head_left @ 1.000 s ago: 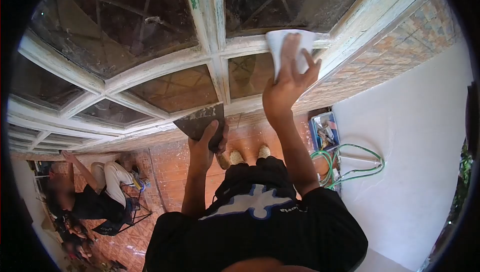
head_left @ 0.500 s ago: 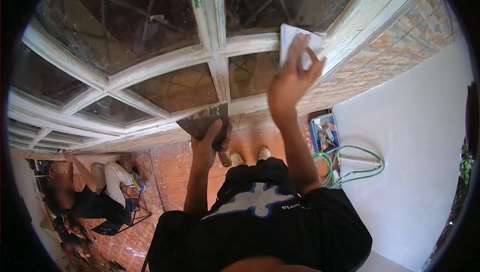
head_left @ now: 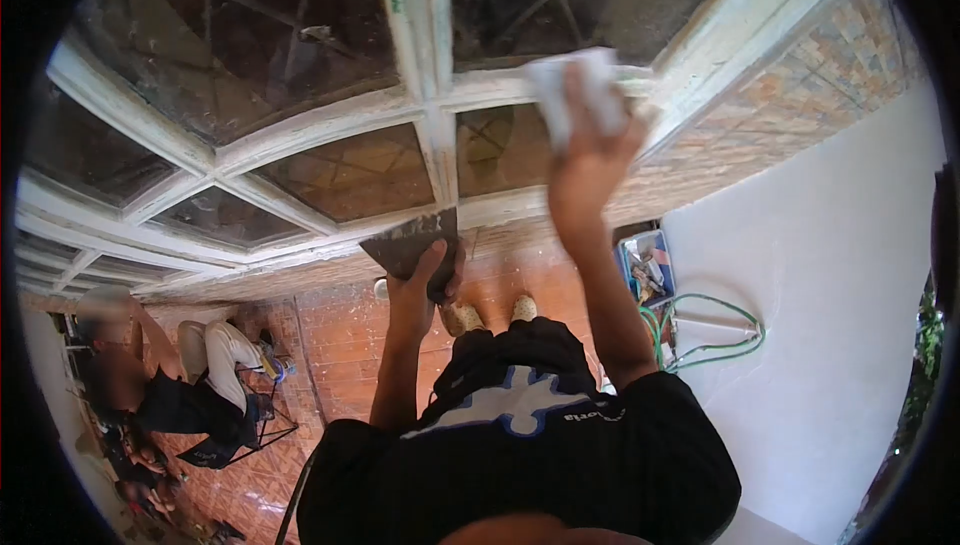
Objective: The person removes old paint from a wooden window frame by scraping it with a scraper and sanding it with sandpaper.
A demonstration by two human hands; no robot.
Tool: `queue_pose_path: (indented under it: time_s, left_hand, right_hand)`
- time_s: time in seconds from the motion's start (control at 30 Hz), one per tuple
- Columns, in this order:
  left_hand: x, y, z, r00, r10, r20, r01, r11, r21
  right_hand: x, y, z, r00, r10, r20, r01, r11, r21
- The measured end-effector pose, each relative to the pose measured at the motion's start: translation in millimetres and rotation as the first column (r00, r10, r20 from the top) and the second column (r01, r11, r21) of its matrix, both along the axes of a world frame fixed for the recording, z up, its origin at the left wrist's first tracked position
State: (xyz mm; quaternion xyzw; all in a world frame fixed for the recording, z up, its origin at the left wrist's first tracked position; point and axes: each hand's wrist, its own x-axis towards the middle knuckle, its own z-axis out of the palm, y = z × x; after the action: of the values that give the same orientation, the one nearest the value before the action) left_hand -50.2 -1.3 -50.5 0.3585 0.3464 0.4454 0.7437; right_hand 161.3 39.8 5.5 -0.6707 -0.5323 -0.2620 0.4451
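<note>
My right hand (head_left: pixel 592 170) presses a folded white sheet, which looks like sandpaper (head_left: pixel 548 85), against the crossbar of a white window frame (head_left: pixel 490 88). Hand and sheet are smeared by motion. The frame's paint is worn and patchy, with glass panes (head_left: pixel 345 175) between its bars. Lower down, my left hand (head_left: pixel 415 290) is closed round a wide putty knife (head_left: pixel 408 245). Its dark, stained blade points up and left, overlapping the frame's bottom rail in this view.
On the tiled floor (head_left: pixel 350 345) at the right stands a blue bin (head_left: pixel 648 263) of tools, with a green hose (head_left: pixel 725 353) coiled beside it against the white wall (head_left: pixel 800 325). At far left another person (head_left: pixel 190 405) sits on a folding chair (head_left: pixel 265 435) near the frame.
My right hand has slid the sheet slightly left along the crossbar. My left hand and the putty knife have barely moved. The seated person's head is higher, nearer the frame.
</note>
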Motion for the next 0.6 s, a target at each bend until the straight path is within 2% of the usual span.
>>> queue_pose_path:
  time_s: [0.13, 0.17, 0.27, 0.33, 0.37, 0.4, 0.57, 0.6]
  left_hand:
    - [-9.6, -9.7, -1.7, 0.999, 0.045, 0.024, -0.044, 0.998, -0.038]
    - [-8.2, -6.3, -1.5, 0.999, 0.037, 0.04, -0.035, 0.999, -0.038]
    - [-8.1, -6.9, 0.9, 0.998, 0.01, 0.061, -0.009, 1.0, -0.009]
    - [-9.7, -8.9, 1.8, 0.999, 0.001, 0.047, -0.001, 1.0, 0.007]
    - [-10.0, -10.1, 1.7, 0.999, 0.008, 0.033, -0.008, 1.0, 0.008]
    - [-10.5, -10.9, 1.5, 1.0, 0.018, 0.021, -0.018, 1.0, 0.008]
    - [-18.9, -18.8, -0.5, 0.998, 0.052, 0.041, -0.051, 0.998, -0.021]
    - [-20.3, -20.2, -0.5, 0.997, 0.062, 0.046, -0.061, 0.998, -0.029]
  right_hand:
    - [-31.8, 12.5, -6.1, 0.998, 0.04, -0.056, -0.04, 0.999, -0.005]
    - [-45.9, 11.6, -1.1, 0.994, 0.109, 0.001, -0.109, 0.994, -0.002]
    - [-24.5, -1.3, 3.2, 0.981, 0.065, 0.183, -0.05, 0.995, -0.09]
    - [-2.7, -12.9, 9.4, 0.988, -0.047, 0.148, 0.066, 0.99, -0.121]
    - [5.9, -22.5, 15.3, 0.984, -0.08, 0.157, 0.112, 0.973, -0.201]
    - [11.2, -22.7, 10.6, 0.982, -0.097, 0.161, 0.125, 0.977, -0.171]
    - [4.5, -23.5, -1.7, 0.991, 0.107, -0.084, -0.108, 0.994, -0.006]
    - [4.6, -29.0, -2.3, 0.969, 0.169, -0.181, -0.174, 0.985, -0.012]
